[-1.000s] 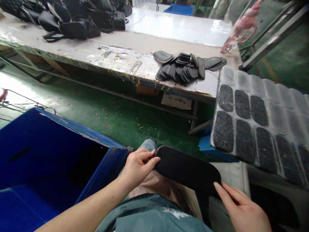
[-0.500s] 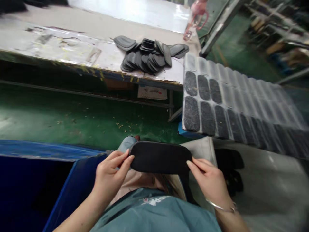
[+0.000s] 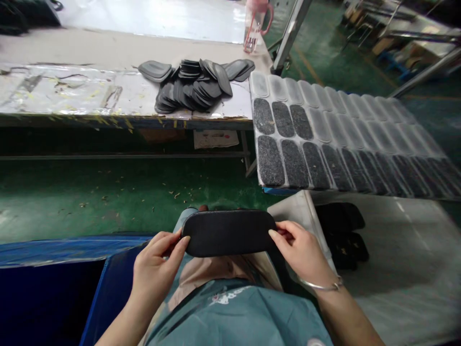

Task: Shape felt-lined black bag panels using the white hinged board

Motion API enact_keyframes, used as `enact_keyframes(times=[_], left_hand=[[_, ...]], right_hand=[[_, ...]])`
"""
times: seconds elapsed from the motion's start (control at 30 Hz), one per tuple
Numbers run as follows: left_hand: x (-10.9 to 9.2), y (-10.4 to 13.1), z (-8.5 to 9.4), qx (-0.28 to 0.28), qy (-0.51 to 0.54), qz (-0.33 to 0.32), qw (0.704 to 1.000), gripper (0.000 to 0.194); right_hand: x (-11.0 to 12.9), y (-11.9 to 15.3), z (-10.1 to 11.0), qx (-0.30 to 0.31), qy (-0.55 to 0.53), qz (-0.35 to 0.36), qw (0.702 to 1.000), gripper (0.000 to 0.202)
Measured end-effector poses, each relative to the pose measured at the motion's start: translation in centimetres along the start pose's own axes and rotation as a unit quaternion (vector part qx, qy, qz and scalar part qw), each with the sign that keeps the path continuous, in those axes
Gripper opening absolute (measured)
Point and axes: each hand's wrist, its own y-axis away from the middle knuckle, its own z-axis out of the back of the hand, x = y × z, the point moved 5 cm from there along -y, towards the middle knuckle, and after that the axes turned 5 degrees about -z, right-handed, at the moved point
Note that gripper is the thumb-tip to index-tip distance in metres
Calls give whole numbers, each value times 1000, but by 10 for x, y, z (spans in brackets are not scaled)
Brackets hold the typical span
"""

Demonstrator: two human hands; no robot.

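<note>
Fingers [image 3: 179, 252] of left hand [image 3: 153, 263] and right hand [image 3: 305, 250] pinch a matte black oblong pad [image 3: 230, 233] at either end, leveller than before.

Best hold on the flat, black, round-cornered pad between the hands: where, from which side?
Probably pinch the flat, black, round-cornered pad by its two short ends, from left and right: it is longer than wide and lies crosswise. The left hand and right hand pinch there, thumbs on its flat face, leaving its middle uncovered.
</note>
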Motion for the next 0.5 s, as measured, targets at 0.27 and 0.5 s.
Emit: enact_keyframes(times=[0.27,0.5], left_hand=[[-7,-1,0,-9,-5,-47,999,23],[-8,-1,0,-13,9,-42,999,23]], right_hand=[[23,9,8,-124,98,198,967,29],[55,30,-11,-85,191,318,925,40]])
